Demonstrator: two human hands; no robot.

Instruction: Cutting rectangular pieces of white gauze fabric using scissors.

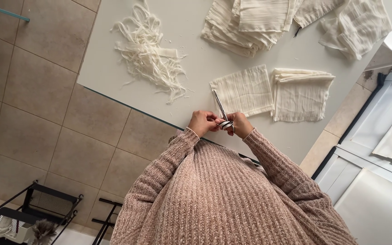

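Both hands, left hand [202, 122] and right hand [240, 124], hold scissors [221, 111] over the table [191, 50].

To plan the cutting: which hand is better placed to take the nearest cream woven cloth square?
Probably left. The right hand seems to have the metal scissors in its grip; the left hand only touches them. The cloth square lies just beyond both.

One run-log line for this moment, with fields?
left hand: on scissors | right hand: on scissors | blades: closed | ahead: folded cloth | table
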